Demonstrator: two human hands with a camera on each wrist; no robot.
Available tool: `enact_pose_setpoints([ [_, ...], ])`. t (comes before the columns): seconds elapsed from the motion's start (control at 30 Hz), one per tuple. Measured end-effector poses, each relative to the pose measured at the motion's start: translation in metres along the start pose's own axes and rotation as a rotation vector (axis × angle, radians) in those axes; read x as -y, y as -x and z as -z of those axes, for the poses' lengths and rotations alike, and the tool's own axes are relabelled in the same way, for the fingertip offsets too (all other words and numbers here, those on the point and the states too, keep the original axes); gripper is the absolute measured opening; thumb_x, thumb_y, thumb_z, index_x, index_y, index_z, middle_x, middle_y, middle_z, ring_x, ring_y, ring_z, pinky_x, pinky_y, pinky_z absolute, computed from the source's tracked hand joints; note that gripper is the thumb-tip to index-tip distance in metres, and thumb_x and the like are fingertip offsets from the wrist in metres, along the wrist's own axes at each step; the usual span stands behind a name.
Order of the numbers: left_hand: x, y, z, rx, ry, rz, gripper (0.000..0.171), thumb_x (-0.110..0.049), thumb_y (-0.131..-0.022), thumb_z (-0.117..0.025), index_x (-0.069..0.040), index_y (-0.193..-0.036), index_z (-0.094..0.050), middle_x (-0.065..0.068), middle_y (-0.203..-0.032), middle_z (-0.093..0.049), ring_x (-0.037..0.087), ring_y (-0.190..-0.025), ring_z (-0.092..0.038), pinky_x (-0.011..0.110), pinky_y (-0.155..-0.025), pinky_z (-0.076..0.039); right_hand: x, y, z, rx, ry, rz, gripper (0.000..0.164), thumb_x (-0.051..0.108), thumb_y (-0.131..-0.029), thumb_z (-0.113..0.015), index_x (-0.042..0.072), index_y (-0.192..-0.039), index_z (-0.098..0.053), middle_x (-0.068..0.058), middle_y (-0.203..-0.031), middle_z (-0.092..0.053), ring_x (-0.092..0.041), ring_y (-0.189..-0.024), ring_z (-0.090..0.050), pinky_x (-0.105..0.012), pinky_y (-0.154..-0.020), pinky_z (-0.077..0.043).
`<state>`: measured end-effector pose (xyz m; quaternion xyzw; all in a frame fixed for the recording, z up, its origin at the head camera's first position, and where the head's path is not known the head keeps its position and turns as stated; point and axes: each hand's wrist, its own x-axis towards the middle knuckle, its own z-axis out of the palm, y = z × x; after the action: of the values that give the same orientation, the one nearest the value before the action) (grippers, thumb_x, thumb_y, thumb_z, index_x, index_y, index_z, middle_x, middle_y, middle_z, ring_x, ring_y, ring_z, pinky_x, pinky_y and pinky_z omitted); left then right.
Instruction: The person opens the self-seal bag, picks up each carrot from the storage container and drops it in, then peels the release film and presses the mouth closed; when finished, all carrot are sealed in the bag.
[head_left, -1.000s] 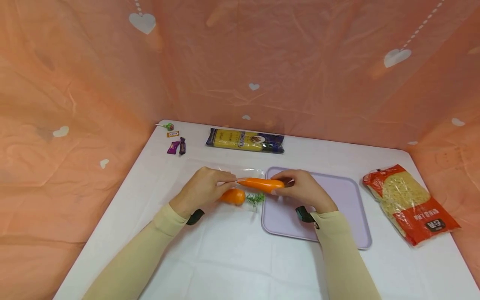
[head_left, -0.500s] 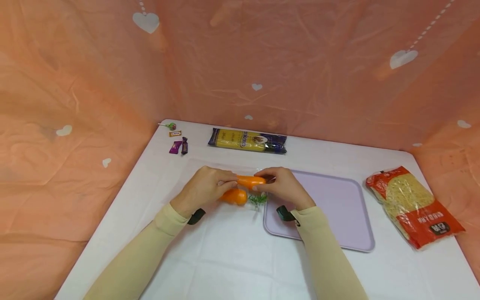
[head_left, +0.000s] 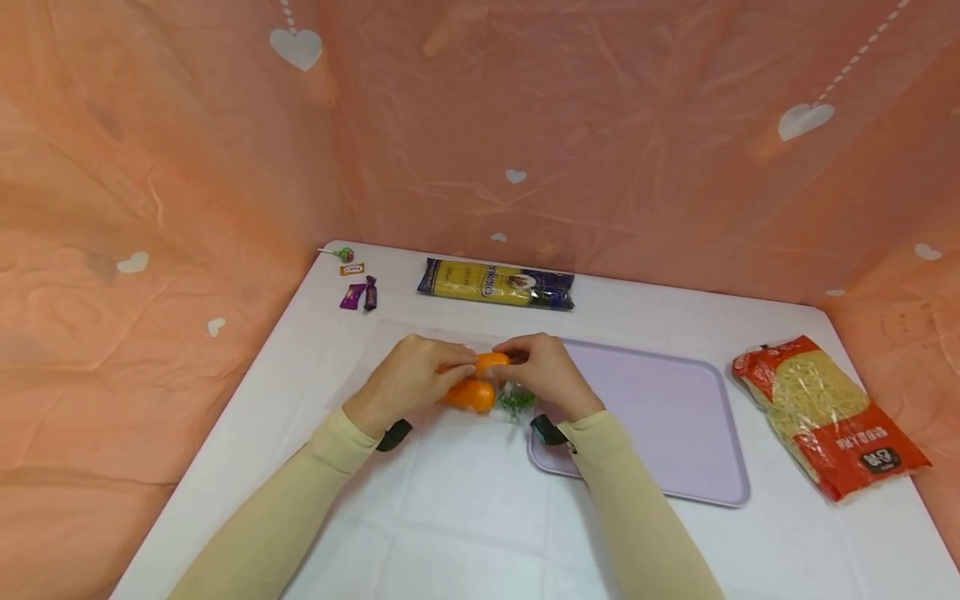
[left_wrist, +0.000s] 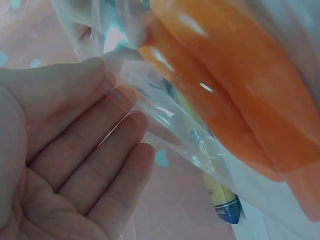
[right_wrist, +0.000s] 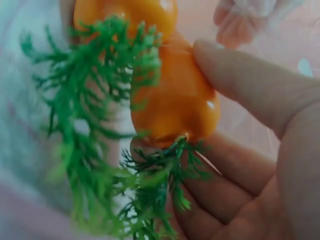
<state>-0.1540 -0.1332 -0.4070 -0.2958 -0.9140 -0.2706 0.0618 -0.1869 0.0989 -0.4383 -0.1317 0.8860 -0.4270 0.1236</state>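
Note:
My left hand (head_left: 412,375) pinches the rim of a clear plastic bag (left_wrist: 162,112) between thumb and forefinger, the other fingers lying beside the film. My right hand (head_left: 551,379) holds an orange carrot (right_wrist: 172,95) by its thick leafy end, thumb on one side and fingers on the other. The carrot's narrow part reaches into the bag. A second carrot (head_left: 476,396) lies alongside, lower in the head view, with feathery green leaves (head_left: 516,402) at its end. Through the film, the left wrist view shows both orange bodies side by side.
A lilac tray (head_left: 660,417) lies under and right of my right forearm. A red noodle bag (head_left: 832,417) is at far right. Behind my hands lies a yellow-and-blue pasta packet (head_left: 495,283). Wrapped sweets (head_left: 360,296) and a lollipop (head_left: 343,254) sit at back left.
My right hand has moved left with the carrot, bringing it close to my left hand; less of the carrot shows outside the bag. The left hand has stayed nearly in place.

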Motion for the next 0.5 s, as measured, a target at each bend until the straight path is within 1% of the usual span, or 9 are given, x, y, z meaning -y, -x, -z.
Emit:
enact_pose_setpoints([
  [0.1,0.001,0.0,0.0,-0.003,-0.004,-0.01,0.021,-0.026,-0.094,-0.073,-0.019,-0.113,-0.079,-0.002,-0.111,-0.077,0.017,-0.109,-0.073,0.035,-0.096,-0.058,0.003,-0.002,-0.003,0.002,-0.013,-0.011,0.049,0.052,-0.078,-0.083,0.02,-0.114,-0.078,0.004,-0.109,-0.075,-0.012,-0.093,-0.071,-0.033,-0.083,-0.061],
  [0.2,0.001,0.0,0.0,-0.008,-0.003,-0.025,0.021,-0.026,-0.094,-0.073,-0.019,-0.113,-0.079,-0.003,-0.111,-0.077,0.016,-0.109,-0.073,0.035,-0.096,-0.058,0.006,-0.004,-0.007,0.001,-0.011,-0.004,0.045,0.047,-0.079,-0.084,0.019,-0.114,-0.078,0.003,-0.11,-0.076,-0.012,-0.092,-0.07,-0.033,-0.083,-0.061],
  [0.33,0.001,0.0,0.0,-0.014,-0.008,-0.038,0.019,-0.025,-0.094,-0.073,-0.02,-0.111,-0.08,-0.006,-0.111,-0.077,0.015,-0.109,-0.072,0.034,-0.096,-0.058,0.009,-0.007,-0.011,0.008,0.035,0.022,0.04,0.044,-0.082,-0.083,0.019,-0.112,-0.078,0.003,-0.108,-0.076,-0.012,-0.091,-0.069,-0.032,-0.085,-0.06],
  [0.43,0.002,0.0,-0.001,-0.021,-0.015,-0.036,0.019,-0.025,-0.093,-0.074,-0.019,-0.11,-0.081,-0.005,-0.109,-0.078,0.015,-0.108,-0.073,0.034,-0.096,-0.059,0.009,-0.008,-0.012,0.023,0.072,0.026,0.042,0.045,-0.083,-0.082,0.018,-0.114,-0.078,0.003,-0.109,-0.075,-0.014,-0.093,-0.068,-0.033,-0.088,-0.059],
  [0.5,0.002,0.001,-0.001,-0.019,-0.011,-0.027,0.019,-0.024,-0.093,-0.074,-0.018,-0.11,-0.08,-0.004,-0.108,-0.078,0.016,-0.106,-0.074,0.035,-0.094,-0.059,0.01,-0.006,-0.011,0.032,0.087,0.023,0.045,0.045,-0.084,-0.08,0.016,-0.118,-0.076,0.002,-0.112,-0.075,-0.015,-0.098,-0.069,-0.034,-0.091,-0.059],
])
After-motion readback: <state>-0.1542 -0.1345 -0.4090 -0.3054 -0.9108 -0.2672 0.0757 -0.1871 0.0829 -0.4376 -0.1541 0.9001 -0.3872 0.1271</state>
